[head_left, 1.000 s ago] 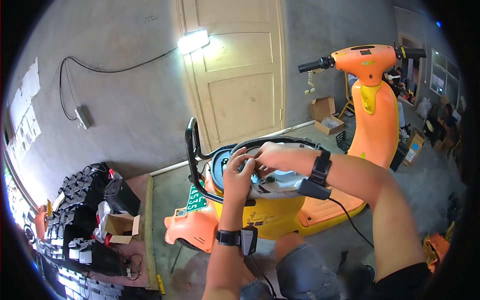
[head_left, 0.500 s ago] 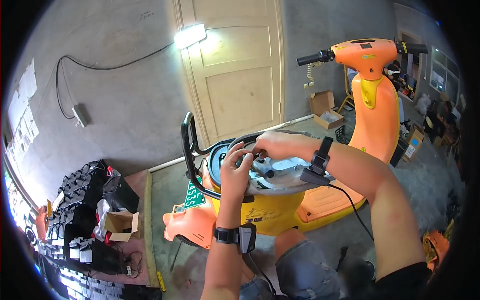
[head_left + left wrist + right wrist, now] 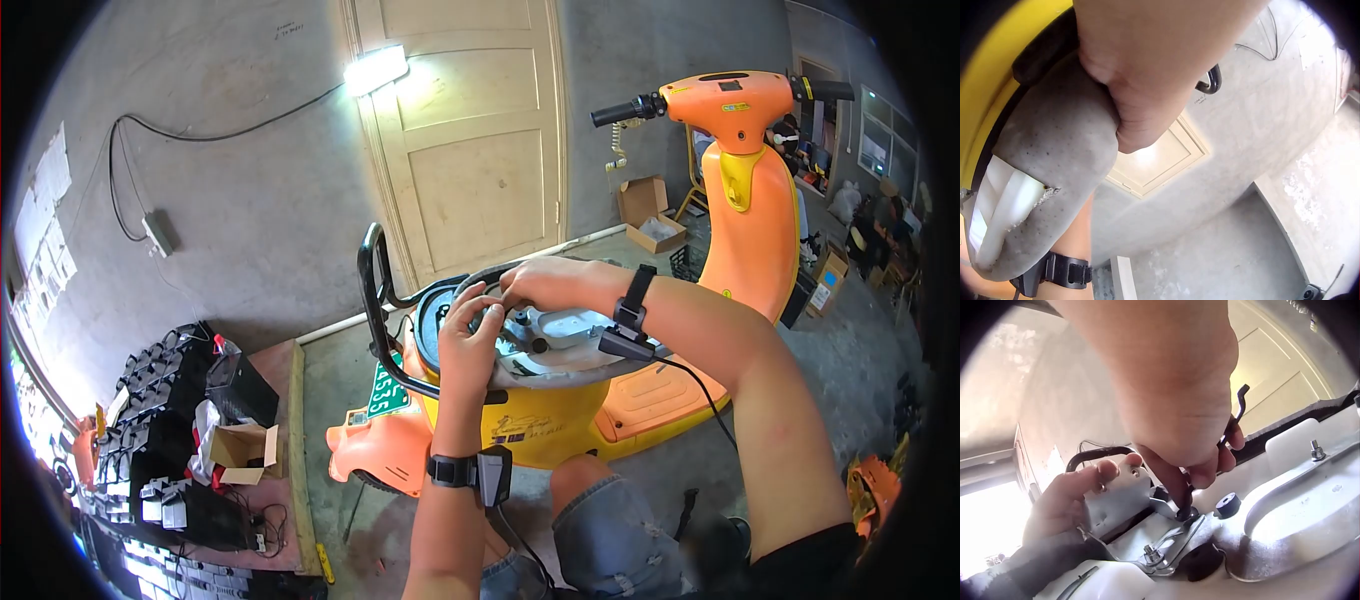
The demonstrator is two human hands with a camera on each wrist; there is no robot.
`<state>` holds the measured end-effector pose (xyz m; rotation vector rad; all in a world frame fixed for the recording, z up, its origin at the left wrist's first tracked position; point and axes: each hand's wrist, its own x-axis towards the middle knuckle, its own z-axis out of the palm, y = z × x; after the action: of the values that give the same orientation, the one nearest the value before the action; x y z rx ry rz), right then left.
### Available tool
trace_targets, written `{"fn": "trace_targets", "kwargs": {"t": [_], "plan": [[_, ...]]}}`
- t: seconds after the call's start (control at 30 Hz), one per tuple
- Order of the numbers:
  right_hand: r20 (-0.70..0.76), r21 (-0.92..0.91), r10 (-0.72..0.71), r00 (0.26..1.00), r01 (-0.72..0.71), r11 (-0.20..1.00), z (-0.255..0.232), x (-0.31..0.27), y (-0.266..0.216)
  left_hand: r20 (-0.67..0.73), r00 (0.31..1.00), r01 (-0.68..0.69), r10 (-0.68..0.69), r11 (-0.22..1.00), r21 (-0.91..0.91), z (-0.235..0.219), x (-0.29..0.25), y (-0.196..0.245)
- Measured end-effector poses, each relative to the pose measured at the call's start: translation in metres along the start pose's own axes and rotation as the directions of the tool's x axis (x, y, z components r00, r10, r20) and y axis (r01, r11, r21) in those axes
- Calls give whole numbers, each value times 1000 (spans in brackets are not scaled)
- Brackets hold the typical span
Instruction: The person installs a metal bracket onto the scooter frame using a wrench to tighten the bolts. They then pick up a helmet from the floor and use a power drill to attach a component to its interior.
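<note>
A grey seat [image 3: 1054, 137] lies underside up on the yellow scooter body [image 3: 530, 425]; its cover is torn over white foam. A metal bracket [image 3: 1282, 500] with bolts and black rubber stops [image 3: 1229, 504] is fixed to that underside. My right hand [image 3: 550, 285] reaches down over it, fingers curled around a dark bent metal rod [image 3: 1240, 403]. Its fingertips are low at the bracket, beside a round black part [image 3: 1186, 514]. My left hand [image 3: 470, 335] rests at the seat's rear edge with loosely bent fingers, close to my right fingertips.
A black grab rail [image 3: 372, 290] rises behind the seat. Orange handlebars [image 3: 725, 105] stand at the right. On the left, black batteries [image 3: 160, 380] and an open carton [image 3: 240, 455] sit on a low platform. A lit lamp [image 3: 377, 70] hangs by the door.
The head view has tilted slightly, so the scooter sits a little higher in it. My right hand has shifted slightly left and turned; more of the bracket shows. My left hand keeps its place.
</note>
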<state>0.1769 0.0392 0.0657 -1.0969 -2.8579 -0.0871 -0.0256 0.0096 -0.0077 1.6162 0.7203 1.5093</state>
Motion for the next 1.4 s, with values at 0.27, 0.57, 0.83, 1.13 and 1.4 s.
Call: {"fn": "trace_targets", "kwargs": {"t": [0.27, 0.57, 0.83, 1.13, 1.4], "plan": [[-43, 197, 102, 994, -92, 976, -1, -8, -10, -3, 1000, -8, 8, 1000, 13, 1, 0, -1], [439, 572, 590, 677, -717, 398, -12, 21, -57, 7, 1000, 1, -1, 1000, 7, 1, 0, 0], [442, 526, 666, 601, -775, 350, 20, 36, -46, 7, 1000, -23, 23, 1000, 5, 1, 0, -4], [232, 758, 718, 656, -585, 289, -18, 7, -44, -7, 999, -36, 36, 999, 25, 0, -1, -4], [-189, 232, 246, 951, -201, 952, 2, -6, -12, 0, 1000, -24, 24, 999, 27, 1, 1, -2]]}}
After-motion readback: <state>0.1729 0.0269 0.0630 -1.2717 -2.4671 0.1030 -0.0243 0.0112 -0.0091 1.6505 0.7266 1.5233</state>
